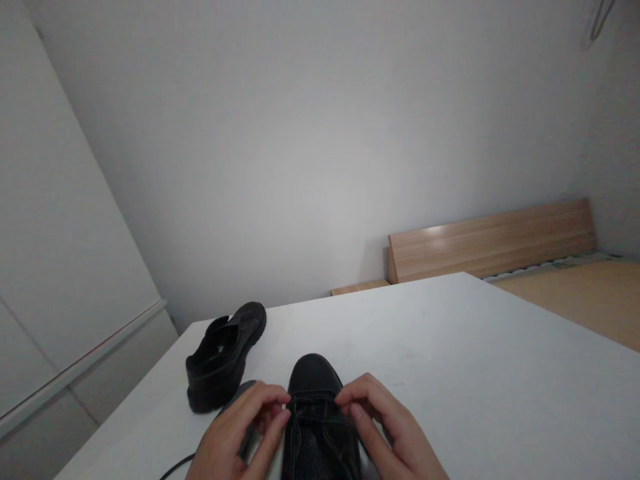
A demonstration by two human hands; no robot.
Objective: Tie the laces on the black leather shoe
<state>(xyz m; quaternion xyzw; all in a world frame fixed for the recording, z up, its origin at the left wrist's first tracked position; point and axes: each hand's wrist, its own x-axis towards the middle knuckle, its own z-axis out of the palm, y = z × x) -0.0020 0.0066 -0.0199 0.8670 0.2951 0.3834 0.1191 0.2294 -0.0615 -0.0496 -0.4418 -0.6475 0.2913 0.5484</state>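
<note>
A pale wall (310, 133) fills the far half of the view, with a wooden board (493, 241) leaning low against it at far right. Below it a white table (475, 373) spreads from near left to right. On the table's far left lies a black shoe (225, 357), toe pointing away, well apart from the hands. At the near edge, between the two hands, sits a second black shoe — the laced shoe (317, 417) — toe also pointing away. The left hand (237, 433) comes in from the near left and the right hand (393, 430) from the near right; each is pinched on a strand of the lace (320, 403) just over the shoe's tongue, thumb against forefinger, fingers curled. A thin dark cord (175, 469) trails off the near left edge beside the left wrist — what it belongs to cannot be told.
</note>
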